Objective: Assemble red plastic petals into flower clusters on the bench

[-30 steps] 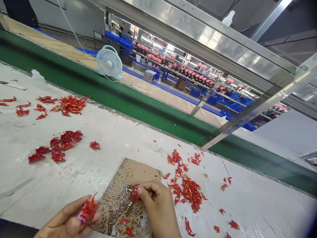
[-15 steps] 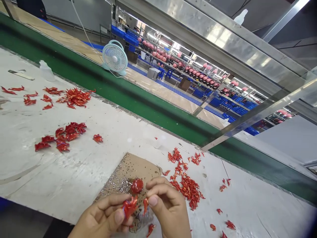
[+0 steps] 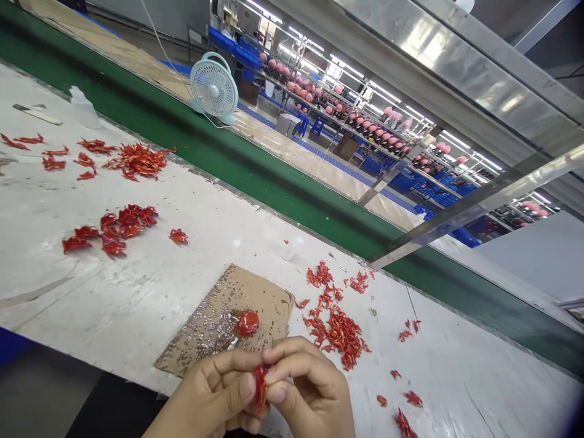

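Both hands meet at the bottom centre and pinch one small shiny red piece (image 3: 260, 385) between thumbs and fingers. My left hand (image 3: 214, 398) comes in from the lower left, my right hand (image 3: 310, 395) from the lower right, fingers curled on the piece. Just beyond them lies a brown cardboard pad (image 3: 219, 316) speckled with glue drops, with a round red blob (image 3: 247, 322) on it. A pile of loose red pieces (image 3: 340, 331) lies right of the pad.
More red pieces lie in heaps at left (image 3: 114, 228) and far left (image 3: 134, 159) on the white worktable (image 3: 182, 286). A green conveyor belt (image 3: 255, 182) runs behind. A small teal fan (image 3: 213, 90) and a plastic bottle (image 3: 84, 106) stand beyond.
My hands came together from apart: the left moved right with its red piece, the right left the cardboard pad, and both now pinch one piece. The view tilted down slightly.
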{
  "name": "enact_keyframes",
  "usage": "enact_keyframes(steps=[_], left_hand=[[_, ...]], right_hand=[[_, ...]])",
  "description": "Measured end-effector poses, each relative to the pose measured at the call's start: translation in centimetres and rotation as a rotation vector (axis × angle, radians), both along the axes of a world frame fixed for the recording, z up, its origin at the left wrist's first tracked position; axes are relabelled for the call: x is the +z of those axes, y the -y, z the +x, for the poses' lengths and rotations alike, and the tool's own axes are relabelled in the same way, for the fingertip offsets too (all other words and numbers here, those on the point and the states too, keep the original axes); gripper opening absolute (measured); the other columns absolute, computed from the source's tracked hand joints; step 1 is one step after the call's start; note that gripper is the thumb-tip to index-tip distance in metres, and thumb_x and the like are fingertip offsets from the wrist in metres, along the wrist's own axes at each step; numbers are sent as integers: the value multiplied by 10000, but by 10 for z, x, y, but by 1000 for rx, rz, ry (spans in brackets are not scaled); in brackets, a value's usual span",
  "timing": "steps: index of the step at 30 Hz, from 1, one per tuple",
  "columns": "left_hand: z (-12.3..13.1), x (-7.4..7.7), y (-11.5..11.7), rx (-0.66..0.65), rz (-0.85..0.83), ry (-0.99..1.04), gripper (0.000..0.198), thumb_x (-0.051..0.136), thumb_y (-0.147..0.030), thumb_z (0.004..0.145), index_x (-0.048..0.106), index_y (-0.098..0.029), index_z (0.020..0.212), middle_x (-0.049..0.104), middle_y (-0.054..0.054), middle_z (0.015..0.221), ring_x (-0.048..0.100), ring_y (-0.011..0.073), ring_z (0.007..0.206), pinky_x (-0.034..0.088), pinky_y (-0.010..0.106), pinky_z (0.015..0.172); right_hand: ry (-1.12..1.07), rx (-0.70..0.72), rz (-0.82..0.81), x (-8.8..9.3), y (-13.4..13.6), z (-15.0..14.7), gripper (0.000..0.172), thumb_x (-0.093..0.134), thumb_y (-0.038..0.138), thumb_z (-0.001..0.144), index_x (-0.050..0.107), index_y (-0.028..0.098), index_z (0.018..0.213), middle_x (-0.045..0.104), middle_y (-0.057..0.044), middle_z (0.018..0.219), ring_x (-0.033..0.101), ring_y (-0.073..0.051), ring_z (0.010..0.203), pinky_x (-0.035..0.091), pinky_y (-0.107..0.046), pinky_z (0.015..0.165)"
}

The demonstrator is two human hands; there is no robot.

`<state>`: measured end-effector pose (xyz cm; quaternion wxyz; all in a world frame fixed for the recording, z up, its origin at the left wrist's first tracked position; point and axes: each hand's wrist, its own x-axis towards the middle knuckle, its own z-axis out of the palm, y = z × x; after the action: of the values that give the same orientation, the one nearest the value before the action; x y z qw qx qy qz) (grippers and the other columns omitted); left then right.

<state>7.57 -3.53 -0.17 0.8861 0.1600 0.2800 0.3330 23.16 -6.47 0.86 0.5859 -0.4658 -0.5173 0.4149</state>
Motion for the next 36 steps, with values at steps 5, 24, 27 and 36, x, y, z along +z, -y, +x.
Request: enact_keyframes(steps=[5,24,27,36], left_hand=[[0,-8,2,12,6,-69,330,902,-398,657,774,-182,871,726,41,684,642,115,594,524,198,589],[-1,-19,2,25,5,-86,370,893,-447,657,759,-180,875,696,31,650,615,106,585,500,190,588],[-2,-29,1,10,29,-71,344,874,-425,693,759,-181,907,698,35,668,620,116,610,504,201,600],[-4,-27,1,-18,30,-33,292,866,-399,713,748,-172,853,668,10,652,582,88,600,482,175,602]], right_hand=[[67,29,28,1,0,2,74,806,373,835,814,331,895,753,-24,945,710,-183,914,556,-284,819],[-35,-44,-52,-18,2,-11,106,800,397,831,796,292,845,698,-42,918,670,-217,913,538,-344,815],[-33,-32,-34,-19,2,-12,96,784,386,849,790,290,855,698,-37,918,671,-209,912,539,-335,816],[152,-189,105,-24,7,-22,123,678,382,940,759,312,1000,713,-35,959,691,-210,916,543,-337,804]])
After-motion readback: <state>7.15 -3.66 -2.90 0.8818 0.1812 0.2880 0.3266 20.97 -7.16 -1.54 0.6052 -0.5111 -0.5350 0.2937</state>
